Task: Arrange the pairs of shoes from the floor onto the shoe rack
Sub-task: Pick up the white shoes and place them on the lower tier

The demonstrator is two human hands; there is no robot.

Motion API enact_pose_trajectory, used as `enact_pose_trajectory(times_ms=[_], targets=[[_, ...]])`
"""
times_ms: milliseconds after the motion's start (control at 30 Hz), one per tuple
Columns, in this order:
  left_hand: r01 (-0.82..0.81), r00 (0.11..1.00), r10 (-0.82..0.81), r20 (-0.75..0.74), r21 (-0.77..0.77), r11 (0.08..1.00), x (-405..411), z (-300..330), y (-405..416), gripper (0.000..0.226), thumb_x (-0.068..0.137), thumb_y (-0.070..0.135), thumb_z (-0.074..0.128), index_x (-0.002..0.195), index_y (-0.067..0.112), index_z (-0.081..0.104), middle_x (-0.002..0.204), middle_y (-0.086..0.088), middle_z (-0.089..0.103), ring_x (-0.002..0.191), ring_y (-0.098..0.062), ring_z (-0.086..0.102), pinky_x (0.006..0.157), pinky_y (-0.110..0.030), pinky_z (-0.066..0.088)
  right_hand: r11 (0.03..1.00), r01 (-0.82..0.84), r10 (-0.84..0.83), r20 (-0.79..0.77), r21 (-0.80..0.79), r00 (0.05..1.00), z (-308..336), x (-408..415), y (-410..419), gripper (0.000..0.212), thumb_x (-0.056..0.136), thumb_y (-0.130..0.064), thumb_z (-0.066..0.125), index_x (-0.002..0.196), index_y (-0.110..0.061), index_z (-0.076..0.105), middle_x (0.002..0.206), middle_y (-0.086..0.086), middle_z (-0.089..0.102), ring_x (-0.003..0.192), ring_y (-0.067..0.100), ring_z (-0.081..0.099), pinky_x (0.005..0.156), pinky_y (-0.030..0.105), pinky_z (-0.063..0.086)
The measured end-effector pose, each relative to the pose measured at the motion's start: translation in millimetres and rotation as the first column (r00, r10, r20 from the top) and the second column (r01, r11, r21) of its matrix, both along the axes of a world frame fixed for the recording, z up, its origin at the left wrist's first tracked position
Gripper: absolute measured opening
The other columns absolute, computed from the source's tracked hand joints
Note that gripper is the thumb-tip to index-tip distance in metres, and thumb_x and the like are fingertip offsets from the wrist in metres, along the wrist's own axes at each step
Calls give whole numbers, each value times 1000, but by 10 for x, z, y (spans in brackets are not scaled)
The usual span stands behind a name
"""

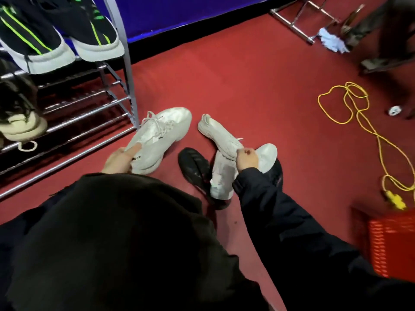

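My left hand (120, 159) grips the heel end of a white laced sneaker (160, 136) just in front of the metal shoe rack (89, 113). My right hand (247, 159) grips the heel of a second white sneaker (221, 134) that lies tilted over another white shoe (221, 176). A black shoe (195, 168) lies on the red floor between my hands, and another dark shoe (275, 173) shows behind my right wrist. On the rack's upper shelf sits a black pair with green stripes (56, 34). A dark shoe with a beige sole (20, 117) rests lower down.
A yellow cable (359, 122) winds over the floor at right, ending at a yellow plug (396, 199). A red plastic crate (391, 241) stands at the right edge. Chair legs (301, 25) and a blue cloth (331, 42) are at the back right, below a blue wall.
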State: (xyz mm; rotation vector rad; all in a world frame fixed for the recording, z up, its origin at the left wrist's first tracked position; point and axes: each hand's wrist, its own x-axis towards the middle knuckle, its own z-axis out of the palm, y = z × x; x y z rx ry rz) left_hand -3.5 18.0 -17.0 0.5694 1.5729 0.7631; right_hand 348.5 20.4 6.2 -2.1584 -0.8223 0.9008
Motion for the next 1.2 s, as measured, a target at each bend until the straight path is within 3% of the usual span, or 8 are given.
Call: enact_pose_trajectory(times_ms=[167,267,467,567,800,1000,1100,1200], targets=[[138,972,-137,-190,-10,990,249,256,-26,92,73,76,65,134,8,57,139,-16,60,125,-42,58,110,-53,42,954,-27,-1,-90,-300,996,-615,125,-713,57,80,-33,75,125,-9,50,115,13,63,105,31,63,93,41,52],[85,996,-86,-21,-39,996,179,-40,30,127,29,86,78,130,12,63,138,-15,63,124,-40,61,108,-57,45,984,85,-133,-335,-155,933,-644,37,-824,45,87,-4,71,129,4,57,127,18,65,115,36,64,99,45,52],[-4,949,22,315,-57,998,429,582,-173,40,68,46,84,91,14,78,100,-8,79,100,-26,72,105,-48,50,951,12,-117,-323,-310,939,-387,17,-691,23,88,-26,67,90,-5,60,73,15,64,53,27,59,54,31,49],[49,932,-36,361,-28,998,462,562,-193,62,41,53,97,88,15,84,105,-9,79,104,-27,73,107,-48,49,947,-11,-110,-358,-320,927,-339,52,-635,30,87,-32,68,89,-4,59,66,13,61,51,23,56,54,30,47],[345,935,-332,-128,100,933,511,611,-147,73,81,74,55,76,3,71,70,-8,69,64,-18,65,69,-28,47,984,-14,2,-71,-176,997,-375,121,-384,24,92,-34,59,100,-12,57,83,5,61,73,21,56,70,28,42],[144,981,-148,126,42,989,436,510,-263,89,52,77,83,104,7,70,105,-22,75,100,-40,74,93,-55,57,963,228,-226,29,-143,974,-496,140,269,45,89,-28,65,124,-2,56,114,18,65,110,36,62,91,34,44],[133,973,-133,190,14,991,463,477,-255,113,31,78,87,109,1,60,98,-21,76,87,-35,76,80,-50,62,841,445,-453,49,-306,890,-637,198,499,77,88,-42,68,144,1,39,144,23,50,134,38,47,112,41,33],[147,977,-157,141,80,986,430,513,-280,84,47,73,80,94,7,59,65,-7,67,56,-21,67,54,-32,56,866,290,-356,-96,-409,929,-811,346,520,65,93,-41,55,143,0,46,142,20,53,133,36,49,113,38,34]])
